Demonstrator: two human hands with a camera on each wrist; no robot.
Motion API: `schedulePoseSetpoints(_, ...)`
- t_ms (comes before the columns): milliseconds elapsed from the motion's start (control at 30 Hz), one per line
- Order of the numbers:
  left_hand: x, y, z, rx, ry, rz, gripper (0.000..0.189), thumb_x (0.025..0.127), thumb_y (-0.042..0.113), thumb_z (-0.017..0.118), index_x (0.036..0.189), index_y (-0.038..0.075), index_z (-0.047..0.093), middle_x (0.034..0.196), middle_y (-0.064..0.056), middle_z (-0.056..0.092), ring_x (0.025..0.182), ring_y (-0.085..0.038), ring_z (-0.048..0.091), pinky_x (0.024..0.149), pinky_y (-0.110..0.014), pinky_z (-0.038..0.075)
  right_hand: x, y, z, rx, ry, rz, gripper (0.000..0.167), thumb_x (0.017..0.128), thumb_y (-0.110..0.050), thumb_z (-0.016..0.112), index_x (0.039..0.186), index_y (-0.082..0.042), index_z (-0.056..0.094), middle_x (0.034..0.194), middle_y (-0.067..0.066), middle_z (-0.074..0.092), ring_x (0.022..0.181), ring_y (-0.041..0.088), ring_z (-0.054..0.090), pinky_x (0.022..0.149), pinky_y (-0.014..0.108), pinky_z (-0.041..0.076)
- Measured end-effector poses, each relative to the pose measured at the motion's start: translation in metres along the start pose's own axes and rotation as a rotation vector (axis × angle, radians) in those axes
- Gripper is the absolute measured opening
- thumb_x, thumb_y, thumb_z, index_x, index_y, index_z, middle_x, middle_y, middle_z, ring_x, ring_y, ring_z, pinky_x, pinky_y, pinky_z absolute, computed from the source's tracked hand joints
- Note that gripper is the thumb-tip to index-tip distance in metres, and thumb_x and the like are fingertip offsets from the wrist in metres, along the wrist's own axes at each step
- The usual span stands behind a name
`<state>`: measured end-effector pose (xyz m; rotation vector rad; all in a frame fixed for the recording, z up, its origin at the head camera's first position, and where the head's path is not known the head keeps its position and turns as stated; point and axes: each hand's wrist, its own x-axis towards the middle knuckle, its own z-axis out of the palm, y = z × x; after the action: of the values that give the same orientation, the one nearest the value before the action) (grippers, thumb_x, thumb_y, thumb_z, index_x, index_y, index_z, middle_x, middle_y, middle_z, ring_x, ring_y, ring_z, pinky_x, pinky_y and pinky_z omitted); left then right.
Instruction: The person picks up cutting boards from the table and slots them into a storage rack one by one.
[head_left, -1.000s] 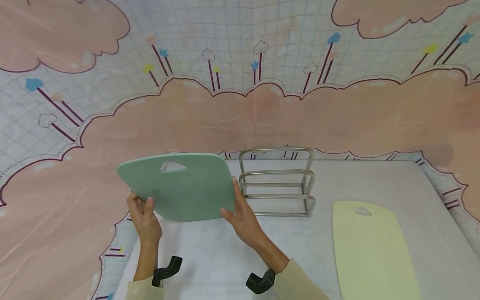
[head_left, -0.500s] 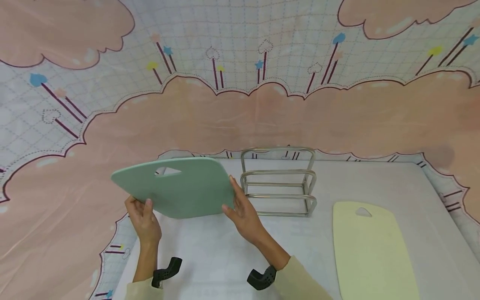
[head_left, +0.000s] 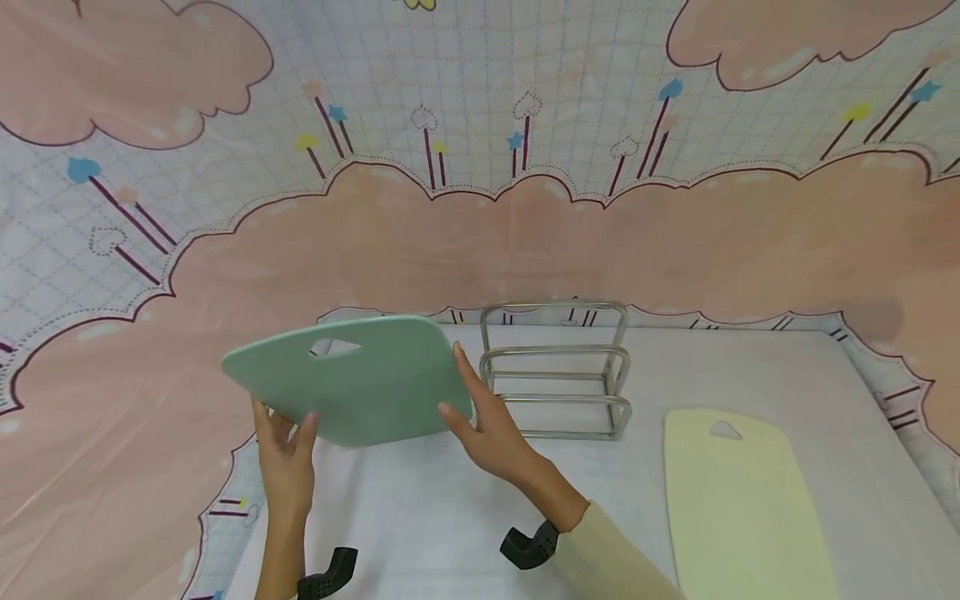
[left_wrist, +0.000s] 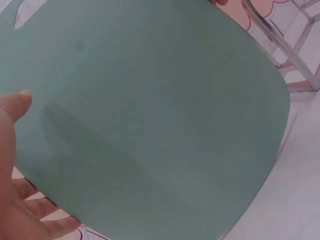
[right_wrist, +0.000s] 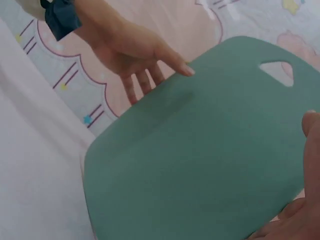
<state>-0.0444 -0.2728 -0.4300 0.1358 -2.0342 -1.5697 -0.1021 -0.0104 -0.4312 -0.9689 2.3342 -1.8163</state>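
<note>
Board [head_left: 375, 387], green and tilted, gripped at its edges by left hand [head_left: 286, 468] and right hand [head_left: 491, 435] just beside the metal rack [head_left: 555, 398] (yellow board [head_left: 746, 508] lying on the white table [head_left: 420, 517]): lifting looks done, setting down not yet.

Tabletop setting with kitchenware; type of room indeterminable.
Metal rack [head_left: 555, 399] on white tabletop [head_left: 420, 517]; behind it, printed cloth [head_left: 375, 242] with pink cloud shapes and gridded ground; to its left, green cutting board [head_left: 367, 387]; to its right, yellow cutting board [head_left: 750, 508].
</note>
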Motion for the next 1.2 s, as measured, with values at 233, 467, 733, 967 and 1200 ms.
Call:
schedulePoseSetpoints(233, -0.012, -0.009, -0.010, 0.034, 0.047, -0.001, 0.084, 0.092, -0.005, 0.057, 0.154, 0.029, 0.012, 0.145, -0.015, 0.040, 0.125, -0.021, 0.047, 0.093, -0.020, 0.044, 0.014, -0.015, -0.004, -0.106, -0.075, 0.028, 0.080, 0.099, -0.052, 0.039, 0.153, -0.018, -0.008, 0.159, 0.003, -0.005, 0.144, 0.019, 0.003, 0.112, 0.052, 0.016)
schedulePoseSetpoints(467, -0.014, -0.014, -0.011, -0.131, -0.008, 0.041, 0.082, 0.092, -0.009, 0.054, 0.154, 0.026, 0.015, 0.149, -0.019, 0.034, 0.134, -0.026, 0.039, 0.094, -0.019, 0.042, 0.027, -0.017, -0.023, 0.073, -0.089, 0.076, 0.079, 0.097, -0.054, 0.043, 0.154, -0.010, 0.008, 0.158, 0.008, 0.010, 0.143, 0.022, 0.015, 0.112, 0.037, 0.023)
schedulePoseSetpoints(733, -0.006, -0.010, -0.007, -0.170, -0.018, 0.075, 0.077, 0.092, -0.009, 0.053, 0.154, 0.024, 0.020, 0.150, -0.015, 0.034, 0.138, -0.028, 0.031, 0.098, -0.022, 0.040, 0.030, -0.022, -0.027, 0.107, -0.106, 0.020, 0.079, 0.099, -0.046, 0.046, 0.152, -0.002, 0.008, 0.158, 0.014, 0.007, 0.143, 0.026, 0.014, 0.112, 0.037, 0.023)
schedulePoseSetpoints(967, 0.009, 0.005, 0.003, -0.154, -0.030, 0.164, 0.075, 0.090, -0.008, 0.056, 0.153, 0.018, 0.024, 0.148, -0.017, 0.036, 0.136, -0.030, 0.034, 0.099, -0.025, 0.041, 0.030, -0.055, -0.046, 0.159, -0.086, 0.014, 0.061, 0.103, -0.013, 0.043, 0.147, 0.010, 0.008, 0.155, 0.026, 0.005, 0.142, 0.037, 0.014, 0.112, 0.044, 0.021)
schedulePoseSetpoints(1200, 0.017, 0.032, 0.016, -0.172, -0.058, 0.152, 0.077, 0.089, -0.010, 0.055, 0.153, 0.017, 0.023, 0.150, -0.016, 0.033, 0.137, -0.030, 0.032, 0.104, -0.033, 0.037, 0.033, -0.055, -0.057, 0.162, -0.052, 0.000, 0.059, 0.103, -0.011, 0.041, 0.147, 0.011, 0.007, 0.154, 0.027, 0.011, 0.141, 0.034, 0.018, 0.112, 0.044, 0.021)
